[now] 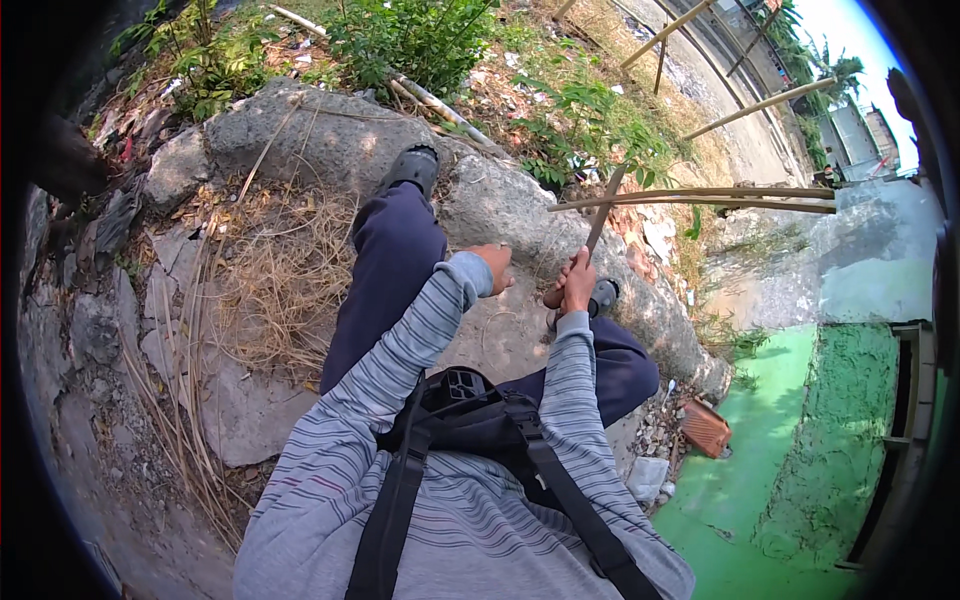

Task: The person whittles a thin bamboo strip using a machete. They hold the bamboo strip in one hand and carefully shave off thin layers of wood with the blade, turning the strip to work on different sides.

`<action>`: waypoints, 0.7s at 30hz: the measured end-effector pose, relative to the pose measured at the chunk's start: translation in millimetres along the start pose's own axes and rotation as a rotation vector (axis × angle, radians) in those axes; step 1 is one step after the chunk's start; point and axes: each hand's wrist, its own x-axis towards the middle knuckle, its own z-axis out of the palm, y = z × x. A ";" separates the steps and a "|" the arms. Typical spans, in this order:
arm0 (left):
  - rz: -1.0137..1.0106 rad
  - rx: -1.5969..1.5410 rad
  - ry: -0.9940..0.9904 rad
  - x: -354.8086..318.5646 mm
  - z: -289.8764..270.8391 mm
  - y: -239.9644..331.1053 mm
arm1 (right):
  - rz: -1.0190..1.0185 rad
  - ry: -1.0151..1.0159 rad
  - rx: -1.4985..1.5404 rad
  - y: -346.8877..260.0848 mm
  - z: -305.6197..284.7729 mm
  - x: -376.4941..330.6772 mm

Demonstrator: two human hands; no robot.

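My right hand (pixel 577 283) is closed round the handle of a long, narrow brown knife (pixel 600 218), its blade pointing up and away from me. Several thin split bamboo strips (pixel 720 198) cross the blade near its far end and stretch off to the right. Whether they rest on it or are caught by it I cannot tell. My left hand (pixel 494 268) hovers a little to the left with curled fingers, in front of my bent knee. What it holds, if anything, is hidden.
Dry fibre shavings (pixel 275 280) and long strips (pixel 195 370) lie on the left. A rough concrete ledge (pixel 330 135) runs past my feet, with shrubs (pixel 410 40) beyond. On the right are a green wall (pixel 780 430) and a broken orange tile (pixel 706 428).
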 end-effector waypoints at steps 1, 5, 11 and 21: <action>0.012 0.011 -0.008 0.7 0.0 0.6 | -0.031 0.025 0.034 -10.7 -0.7 -2.7; 0.040 0.026 -0.027 3.5 6.1 -3.0 | -0.205 0.052 0.127 -60.3 -3.1 -12.3; 0.072 0.012 -0.001 10.4 12.4 -4.9 | -0.171 0.033 0.163 -25.1 -9.0 6.5; 0.070 0.031 -0.025 13.8 16.8 -1.2 | 0.207 0.007 -0.010 84.4 -28.9 9.6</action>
